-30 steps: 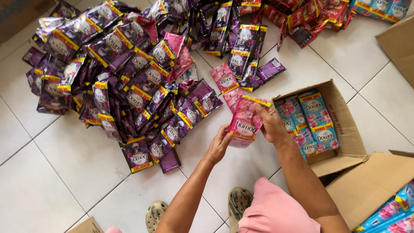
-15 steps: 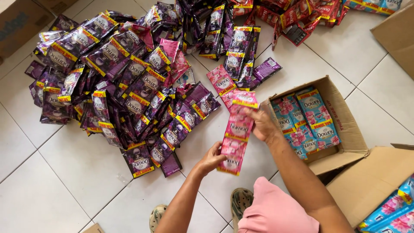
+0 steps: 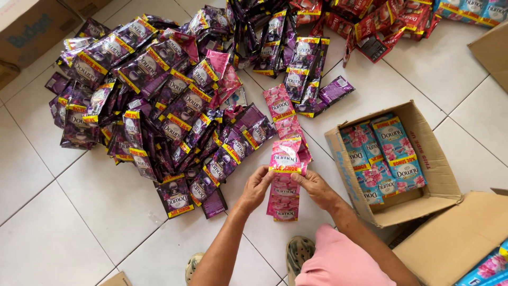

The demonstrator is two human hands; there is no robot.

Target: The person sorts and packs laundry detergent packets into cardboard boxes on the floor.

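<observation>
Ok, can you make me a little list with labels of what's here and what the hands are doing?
Left hand: pinches the left edge of the pink sachet strip.
Right hand: holds the strip's right edge.
Purple sachet pile: heaped on the white tiled floor, left of the hands.
Open cardboard box: right of the hands, with blue and pink sachet packs inside.
Red sachets: at the top.
Sandals: below the hands.
</observation>
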